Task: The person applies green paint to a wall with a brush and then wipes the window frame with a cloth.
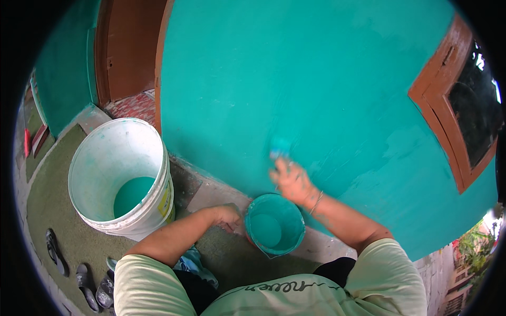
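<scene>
My right hand (293, 181), smudged with paint and slightly blurred, grips a paintbrush (280, 149) whose bristles meet the teal wall (316, 79). Motion smears the brush, so its exact shape is unclear. Below that hand is a small bucket (295, 229) with teal paint (266, 230) inside and a thin wire handle at its near side. Just left of its rim, my left hand (227, 217) has its fingers curled downward. Whether those fingers touch the bucket, or what they hold, is hidden.
A large white pail (87, 181) with teal paint in its bottom stands at left. Dark sandals (87, 284) lie on the floor at lower left. A brown door (132, 47) is at far left, and a brown-framed window (440, 100) at right. A ledge (208, 196) edges the wall's foot.
</scene>
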`<move>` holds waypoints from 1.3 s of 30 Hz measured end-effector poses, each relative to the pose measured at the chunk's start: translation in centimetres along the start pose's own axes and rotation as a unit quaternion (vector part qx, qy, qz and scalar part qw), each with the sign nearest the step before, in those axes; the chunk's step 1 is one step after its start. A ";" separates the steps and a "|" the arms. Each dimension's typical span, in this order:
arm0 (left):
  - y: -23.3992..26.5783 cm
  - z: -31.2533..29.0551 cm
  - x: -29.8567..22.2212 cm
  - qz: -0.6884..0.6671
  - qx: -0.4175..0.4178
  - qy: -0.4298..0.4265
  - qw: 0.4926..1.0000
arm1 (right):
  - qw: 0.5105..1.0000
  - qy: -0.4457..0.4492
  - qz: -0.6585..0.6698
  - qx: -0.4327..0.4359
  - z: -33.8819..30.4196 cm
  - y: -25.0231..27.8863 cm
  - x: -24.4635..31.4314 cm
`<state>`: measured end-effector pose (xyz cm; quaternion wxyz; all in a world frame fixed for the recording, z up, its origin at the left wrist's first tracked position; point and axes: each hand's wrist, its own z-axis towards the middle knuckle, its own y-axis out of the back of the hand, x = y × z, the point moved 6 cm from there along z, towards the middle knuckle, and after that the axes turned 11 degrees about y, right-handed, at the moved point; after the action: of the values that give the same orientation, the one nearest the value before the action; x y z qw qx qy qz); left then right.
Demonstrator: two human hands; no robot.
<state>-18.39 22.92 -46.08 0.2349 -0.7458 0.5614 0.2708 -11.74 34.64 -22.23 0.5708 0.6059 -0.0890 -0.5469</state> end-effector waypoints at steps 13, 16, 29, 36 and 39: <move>-0.2 -1.1 -0.9 -0.004 -0.001 0.013 1.000 | 0.952 -0.194 0.209 -0.111 -1.6 12.3 -12.3; -0.4 -0.7 -0.7 0.002 -0.009 0.021 1.000 | 0.952 -0.128 -0.013 -0.279 -0.4 22.8 -13.7; -1.8 -0.1 -1.3 0.043 0.020 0.018 0.999 | 0.972 -0.160 0.174 -0.004 -9.1 1.7 0.4; -1.3 -2.2 -3.0 0.177 -0.092 0.050 0.979 | 0.872 -0.246 0.419 -0.062 -12.3 2.8 2.1; -0.4 -2.2 -4.7 0.342 -0.306 -0.061 0.886 | 0.911 -0.226 0.345 -0.030 -11.5 4.5 2.3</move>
<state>-18.75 24.99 -41.28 -0.0783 -0.5241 0.6556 0.5379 0.30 38.31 -22.82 0.7067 0.3802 -0.4022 -0.4407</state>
